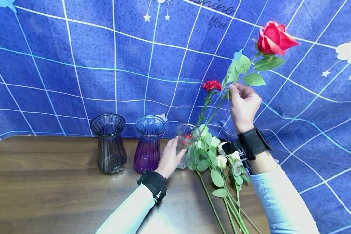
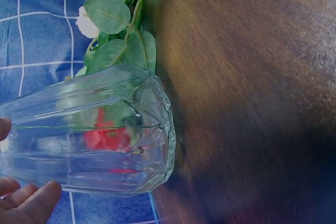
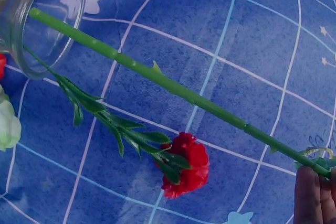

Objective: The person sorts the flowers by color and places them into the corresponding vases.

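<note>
The clear vase [image 2: 63,142] looks glossy glass, the table [image 1: 52,188] satiny wood.

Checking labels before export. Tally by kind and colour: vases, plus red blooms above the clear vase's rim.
Grey vase: 1
Blue-purple vase: 1
Clear vase: 1
Red rose, stem pinched by the right hand: 1
Red carnation: 1
Total: 5 (3 vases, 2 red blooms)

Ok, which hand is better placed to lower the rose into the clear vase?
Probably the right hand: it pinches the rose, whose stem end is at the mouth of the clear vase. The left hand grips that vase.
</note>
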Tool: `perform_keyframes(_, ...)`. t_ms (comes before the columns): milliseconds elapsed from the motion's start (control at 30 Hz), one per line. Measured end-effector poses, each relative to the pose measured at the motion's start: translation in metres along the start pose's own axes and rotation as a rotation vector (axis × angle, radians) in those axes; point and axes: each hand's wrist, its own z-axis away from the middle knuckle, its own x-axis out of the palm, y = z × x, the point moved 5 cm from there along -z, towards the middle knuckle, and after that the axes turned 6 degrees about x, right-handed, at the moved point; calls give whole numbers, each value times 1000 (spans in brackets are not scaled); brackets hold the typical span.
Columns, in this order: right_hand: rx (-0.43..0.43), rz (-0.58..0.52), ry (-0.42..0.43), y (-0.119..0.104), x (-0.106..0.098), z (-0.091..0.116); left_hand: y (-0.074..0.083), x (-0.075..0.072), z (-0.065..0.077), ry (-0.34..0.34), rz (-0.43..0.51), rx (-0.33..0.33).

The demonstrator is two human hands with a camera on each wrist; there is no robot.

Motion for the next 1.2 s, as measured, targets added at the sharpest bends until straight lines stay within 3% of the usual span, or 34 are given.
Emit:
perform_keyframes(267, -6, -69, 9, 6, 9, 0, 2, -1, 0, 7, -3, 3)
perform_keyframes(667, -19, -77, 3, 16, 15, 5, 2, -1, 1, 21, -12, 22)
perform_keyframes(1200, 31, -42, -36, 32, 21, 13, 2, -1, 1, 11, 2, 9)
